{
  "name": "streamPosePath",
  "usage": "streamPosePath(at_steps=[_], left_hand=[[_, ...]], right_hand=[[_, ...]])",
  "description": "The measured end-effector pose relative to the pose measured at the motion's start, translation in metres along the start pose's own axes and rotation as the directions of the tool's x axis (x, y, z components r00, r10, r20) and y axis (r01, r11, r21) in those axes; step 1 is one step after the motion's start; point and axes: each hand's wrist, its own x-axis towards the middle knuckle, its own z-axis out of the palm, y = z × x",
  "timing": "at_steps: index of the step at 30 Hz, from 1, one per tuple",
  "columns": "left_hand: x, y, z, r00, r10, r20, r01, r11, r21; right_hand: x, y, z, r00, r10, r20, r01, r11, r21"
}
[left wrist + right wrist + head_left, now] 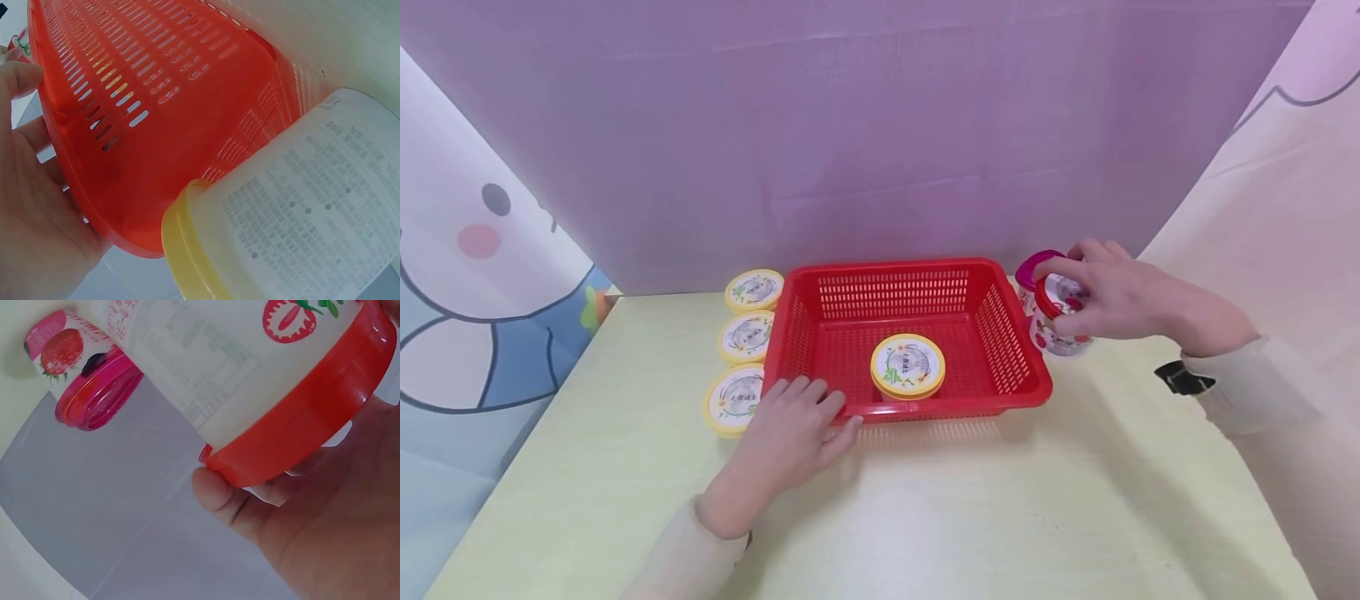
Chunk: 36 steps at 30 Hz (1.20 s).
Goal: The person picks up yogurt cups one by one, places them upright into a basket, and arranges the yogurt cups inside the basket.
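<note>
A red plastic basket [955, 407] with slotted walls stands mid-table. My left hand [796, 427] grips its front rim near the left corner, fingers over the edge and thumb on the near side. Inside the basket, close to the front wall, is a yellow-lidded tub [907, 367]. Just outside the right wall, my right hand [1123, 296] holds a red-lidded tub [300, 406] with fruit pictures by its lid. A tub with a magenta lid [1036, 268] stands behind it, partly hidden; in the right wrist view its strawberry label [65, 353] shows.
Three more yellow-lidded tubs [747, 336] line up along the basket's left side, the nearest one close beside my left hand. A purple sheet [880, 133] hangs behind the pale table [925, 517]. Printed cloths [467, 333] flank both sides.
</note>
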Motion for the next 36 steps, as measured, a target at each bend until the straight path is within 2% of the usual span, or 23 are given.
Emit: streamPosePath(at_steps=[6, 20, 36], left_hand=[[0.000, 0.000, 0.000, 1.000, -0.005, 0.009, 0.005, 1.000, -0.004], [0.000, 0.000, 0.001, 1.000, -0.010, 0.017, 0.010, 1.000, 0.000], [0.000, 0.001, 0.000, 1.000, -0.009, 0.013, 0.009, 1.000, -0.004]], right_hand=[[0.002, -0.012, 0.001, 1.000, -0.005, 0.006, 0.004, 0.999, 0.043], [0.010, -0.035, 0.008, 0.998, -0.053, 0.020, 0.053, 0.998, -0.022], [0.019, -0.053, 0.014, 0.995, -0.099, 0.017, 0.099, 0.995, 0.007]])
